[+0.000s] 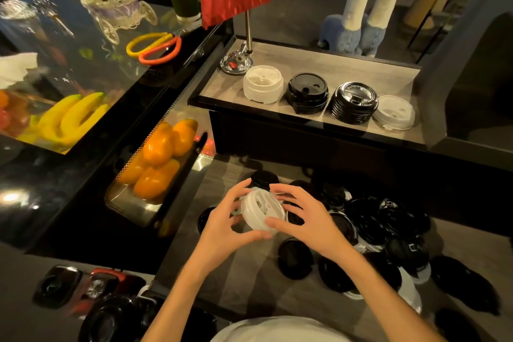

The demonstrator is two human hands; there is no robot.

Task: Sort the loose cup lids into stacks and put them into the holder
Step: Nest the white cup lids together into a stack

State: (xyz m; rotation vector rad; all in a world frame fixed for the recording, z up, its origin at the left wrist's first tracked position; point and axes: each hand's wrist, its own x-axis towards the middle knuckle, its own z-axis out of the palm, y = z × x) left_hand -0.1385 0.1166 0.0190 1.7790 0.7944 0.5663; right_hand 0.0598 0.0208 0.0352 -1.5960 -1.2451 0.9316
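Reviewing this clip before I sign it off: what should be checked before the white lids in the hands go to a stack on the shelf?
1. Grip: left hand and right hand both hold the small bunch of white plastic lids: ok.
2. Lids nested squarely: cannot tell.
3. Matching stack exists: tall white lid stack on the raised wooden shelf: ok.
4. Same lid type as that stack or the flat white lid: cannot tell.
5. Loose black lids remain on the lower counter: not ok.
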